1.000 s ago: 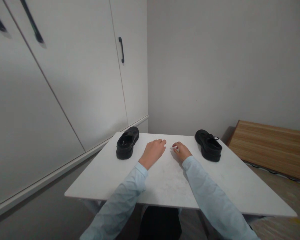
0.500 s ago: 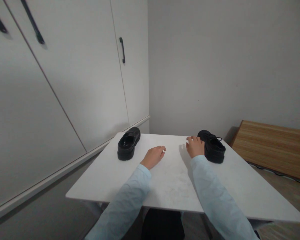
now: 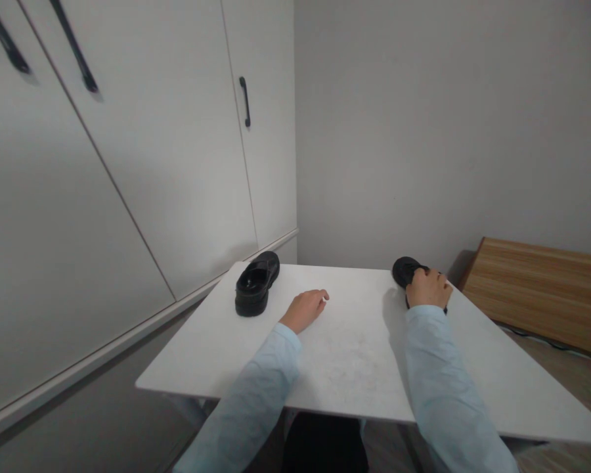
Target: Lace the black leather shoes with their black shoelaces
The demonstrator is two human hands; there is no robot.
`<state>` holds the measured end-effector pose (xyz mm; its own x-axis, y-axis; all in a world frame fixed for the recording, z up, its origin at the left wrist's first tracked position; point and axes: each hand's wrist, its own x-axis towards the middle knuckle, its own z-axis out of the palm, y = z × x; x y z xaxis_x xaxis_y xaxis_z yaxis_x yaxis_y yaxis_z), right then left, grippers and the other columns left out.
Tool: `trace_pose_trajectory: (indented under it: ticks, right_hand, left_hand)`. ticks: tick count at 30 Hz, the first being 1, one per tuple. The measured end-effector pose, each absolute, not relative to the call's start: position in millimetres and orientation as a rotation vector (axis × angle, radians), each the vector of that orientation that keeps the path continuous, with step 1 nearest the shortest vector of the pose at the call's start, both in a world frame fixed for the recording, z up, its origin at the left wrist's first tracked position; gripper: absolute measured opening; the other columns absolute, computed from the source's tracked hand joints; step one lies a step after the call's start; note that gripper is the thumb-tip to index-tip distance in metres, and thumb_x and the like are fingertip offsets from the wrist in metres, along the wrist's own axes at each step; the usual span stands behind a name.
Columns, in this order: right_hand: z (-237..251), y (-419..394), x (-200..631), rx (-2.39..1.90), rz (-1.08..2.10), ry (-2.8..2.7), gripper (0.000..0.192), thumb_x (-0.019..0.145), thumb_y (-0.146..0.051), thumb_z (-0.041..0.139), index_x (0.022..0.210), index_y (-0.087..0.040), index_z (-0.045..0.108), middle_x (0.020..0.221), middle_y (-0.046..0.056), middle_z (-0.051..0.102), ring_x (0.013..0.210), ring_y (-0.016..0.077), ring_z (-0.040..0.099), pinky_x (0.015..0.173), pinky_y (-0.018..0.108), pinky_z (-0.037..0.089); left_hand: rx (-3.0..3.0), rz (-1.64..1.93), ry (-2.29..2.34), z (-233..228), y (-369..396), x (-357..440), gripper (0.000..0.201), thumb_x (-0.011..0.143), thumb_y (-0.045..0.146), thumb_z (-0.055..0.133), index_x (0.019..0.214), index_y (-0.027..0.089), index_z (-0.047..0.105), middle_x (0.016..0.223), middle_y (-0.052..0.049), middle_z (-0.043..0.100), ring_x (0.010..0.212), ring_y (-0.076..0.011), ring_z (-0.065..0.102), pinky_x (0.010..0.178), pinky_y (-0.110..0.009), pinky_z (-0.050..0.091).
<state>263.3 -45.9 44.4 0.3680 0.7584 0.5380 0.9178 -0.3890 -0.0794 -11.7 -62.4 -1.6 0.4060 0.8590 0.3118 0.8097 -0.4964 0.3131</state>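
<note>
My left hand (image 3: 304,310) hovers over or rests on the middle of the white table (image 3: 349,355), its fingers loosely bent and apart, with nothing in it. A black shoe (image 3: 252,301) stands to its left, toe pointing to the far edge. On the right, a black lace-up shoe (image 3: 404,268) lies under my right hand (image 3: 428,289). The fingers of that hand are spread and bent over the shoe's middle, and most of the heel and opening are hidden behind the hand and sleeve. Whether the palm touches the shoe is unclear.
White cabinets (image 3: 177,131) with dark handles line the left side. A grey wall (image 3: 423,131) rises behind the table. To the right leans or stands a wood-grain panel (image 3: 542,289), with a cable along its lower edge.
My right hand has moved right, from beside the lace-up shoe to over it. My left hand and both shoes have stayed in place, while the view has shifted slightly.
</note>
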Motion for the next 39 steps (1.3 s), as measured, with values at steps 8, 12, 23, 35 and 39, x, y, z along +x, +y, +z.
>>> trace_pose_trajectory:
  ticks: [8,12,23,35,39]
  right_hand:
    - [40,-40,276,-2.441,-0.361,-1.529,0.027,0.078,-0.011,0.05,0.101,-0.002,0.061,0.091,0.022,0.066,0.094,0.0306,0.061,0.078,0.037,0.035]
    - [42,-38,283,-2.51,-0.278,-1.594,0.024,0.078,-0.006,0.046,0.089,-0.007,0.067,0.087,0.02,0.069,0.092,0.0279,0.064,0.08,0.035,0.034]
    - [30,-28,271,-2.191,-0.475,-1.642,0.024,0.076,-0.014,0.056,0.099,-0.017,0.062,0.082,0.01,0.07,0.083,0.0228,0.062,0.086,0.035,0.03]
    - [37,-39,239,-1.737,-0.555,-1.678,0.023,0.084,-0.019,0.046,0.098,-0.016,0.063,0.077,0.008,0.065,0.076,0.021,0.053,0.076,0.034,0.026]
    - [40,-51,218,-1.56,-0.641,-1.806,0.022,0.087,-0.017,0.043,0.094,-0.017,0.064,0.079,0.006,0.067,0.072,0.0184,0.052,0.072,0.033,0.024]
  left_hand:
    - [2.543,0.66,1.5,-5,-61,-13,0.023,0.086,0.019,0.044,0.1,0.021,0.062,0.091,-0.004,0.068,0.081,-0.0163,0.062,0.075,-0.026,0.047]
    - [2.547,0.653,1.496,-5,-62,-13,0.023,0.086,0.018,0.044,0.099,0.021,0.063,0.091,-0.004,0.068,0.081,-0.0162,0.062,0.075,-0.026,0.047]
    - [2.531,0.702,1.483,-5,-62,-13,0.025,0.086,0.018,0.042,0.099,0.021,0.063,0.09,-0.004,0.068,0.084,-0.0169,0.063,0.079,-0.028,0.047]
    - [2.52,0.739,1.483,-3,-62,-14,0.024,0.086,0.018,0.044,0.101,0.021,0.063,0.091,-0.004,0.068,0.082,-0.0164,0.063,0.077,-0.027,0.047]
    - [2.505,0.727,1.517,0,-63,-14,0.025,0.086,0.018,0.044,0.101,0.021,0.063,0.092,-0.004,0.068,0.082,-0.0158,0.062,0.076,-0.026,0.047]
